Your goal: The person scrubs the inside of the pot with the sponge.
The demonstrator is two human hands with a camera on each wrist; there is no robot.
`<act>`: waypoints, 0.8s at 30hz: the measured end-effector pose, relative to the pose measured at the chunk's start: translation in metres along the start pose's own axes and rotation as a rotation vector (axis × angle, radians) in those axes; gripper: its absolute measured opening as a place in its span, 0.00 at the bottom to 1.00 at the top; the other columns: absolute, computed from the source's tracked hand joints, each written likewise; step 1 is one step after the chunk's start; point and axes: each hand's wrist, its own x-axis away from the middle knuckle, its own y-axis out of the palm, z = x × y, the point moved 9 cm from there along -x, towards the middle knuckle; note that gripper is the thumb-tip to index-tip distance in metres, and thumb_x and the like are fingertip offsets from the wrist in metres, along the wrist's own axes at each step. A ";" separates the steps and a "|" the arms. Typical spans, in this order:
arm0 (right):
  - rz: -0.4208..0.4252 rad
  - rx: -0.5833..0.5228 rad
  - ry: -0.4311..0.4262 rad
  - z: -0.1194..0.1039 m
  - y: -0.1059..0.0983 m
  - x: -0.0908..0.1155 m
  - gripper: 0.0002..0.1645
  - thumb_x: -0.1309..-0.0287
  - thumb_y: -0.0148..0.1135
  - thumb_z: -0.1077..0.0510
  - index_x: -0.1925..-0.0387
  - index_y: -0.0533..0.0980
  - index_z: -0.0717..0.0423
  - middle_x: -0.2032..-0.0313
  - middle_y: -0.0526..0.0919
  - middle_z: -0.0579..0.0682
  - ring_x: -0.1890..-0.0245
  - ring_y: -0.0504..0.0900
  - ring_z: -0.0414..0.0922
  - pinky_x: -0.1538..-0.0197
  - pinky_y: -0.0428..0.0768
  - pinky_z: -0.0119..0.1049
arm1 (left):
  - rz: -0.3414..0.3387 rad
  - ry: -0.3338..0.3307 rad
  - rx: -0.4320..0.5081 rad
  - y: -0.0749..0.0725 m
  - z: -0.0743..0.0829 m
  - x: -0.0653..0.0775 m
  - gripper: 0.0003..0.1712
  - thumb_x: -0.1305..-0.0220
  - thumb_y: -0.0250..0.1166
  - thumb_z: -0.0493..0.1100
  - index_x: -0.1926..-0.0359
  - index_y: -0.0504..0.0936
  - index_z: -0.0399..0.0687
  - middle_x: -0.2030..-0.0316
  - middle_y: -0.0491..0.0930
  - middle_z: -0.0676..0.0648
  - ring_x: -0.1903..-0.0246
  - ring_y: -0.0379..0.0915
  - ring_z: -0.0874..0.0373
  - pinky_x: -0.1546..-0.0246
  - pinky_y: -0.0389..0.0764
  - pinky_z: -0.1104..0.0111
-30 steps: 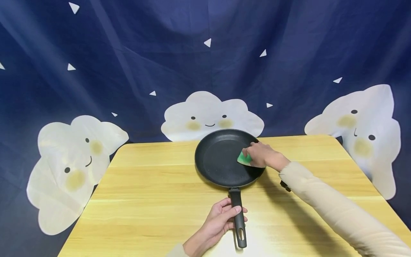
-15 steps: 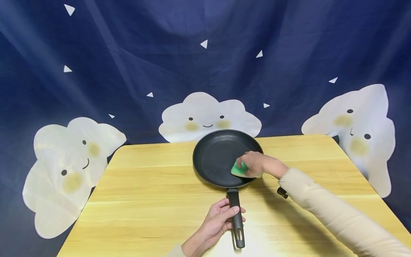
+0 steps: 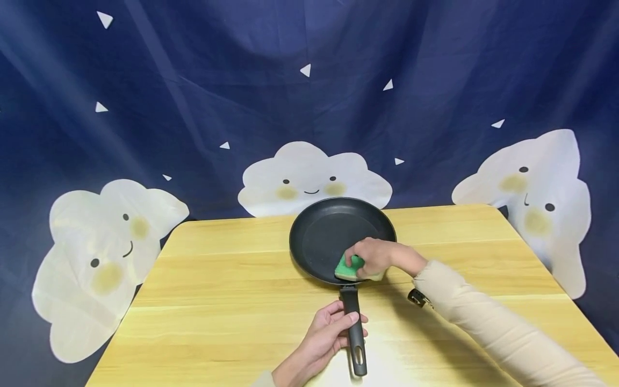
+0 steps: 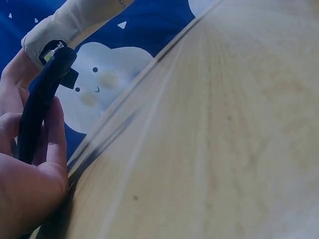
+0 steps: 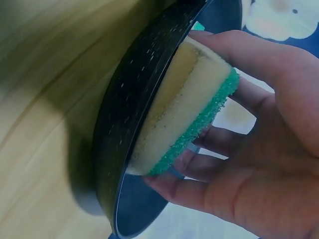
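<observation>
Sponge (image 3: 345, 270): was drawn nearer; the pan's (image 3: 325, 231) near side was reached.
Right hand (image 3: 373, 255): sponge was pinched in curled fingers.
Left hand (image 3: 325, 336): handle (image 3: 356, 343) was gripped.

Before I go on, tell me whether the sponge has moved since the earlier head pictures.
Yes. Judged against the pan in the head view, the sponge has moved toward the handle and slightly leftward.

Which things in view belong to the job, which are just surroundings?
Job:
round black frying pan, its handle gripped by left hand
green and cream sponge, gripped by right hand

Surroundings:
yellow wood-grain table
navy fabric backdrop with white clouds
</observation>
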 end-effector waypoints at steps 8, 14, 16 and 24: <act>-0.027 -0.083 -0.014 -0.010 0.007 -0.009 0.13 0.43 0.70 0.60 0.56 0.81 0.49 0.76 0.65 0.42 0.74 0.64 0.40 0.67 0.65 0.33 | -0.007 -0.007 -0.006 0.001 0.001 0.001 0.28 0.29 0.65 0.38 0.36 0.67 0.26 0.55 0.85 0.40 0.63 0.87 0.52 0.62 0.87 0.65; -0.031 -0.134 -0.027 -0.020 0.012 -0.019 0.12 0.42 0.69 0.59 0.56 0.79 0.51 0.76 0.65 0.43 0.75 0.64 0.39 0.67 0.64 0.33 | -0.005 -0.004 -0.011 -0.001 0.000 0.001 0.25 0.29 0.65 0.39 0.39 0.70 0.29 0.55 0.85 0.40 0.63 0.87 0.52 0.63 0.87 0.65; -0.029 -0.153 -0.019 -0.022 0.013 -0.022 0.13 0.42 0.69 0.59 0.55 0.79 0.51 0.76 0.66 0.44 0.74 0.65 0.39 0.67 0.65 0.33 | -0.004 -0.003 -0.014 -0.001 -0.001 0.001 0.24 0.29 0.65 0.39 0.39 0.70 0.29 0.55 0.85 0.40 0.63 0.87 0.52 0.63 0.87 0.65; -0.013 -0.219 0.050 -0.024 0.016 -0.035 0.14 0.39 0.69 0.58 0.53 0.77 0.50 0.73 0.70 0.45 0.71 0.69 0.42 0.66 0.67 0.35 | -0.003 -0.013 -0.020 0.000 0.001 0.001 0.27 0.29 0.65 0.39 0.37 0.68 0.27 0.55 0.85 0.40 0.63 0.87 0.53 0.64 0.87 0.66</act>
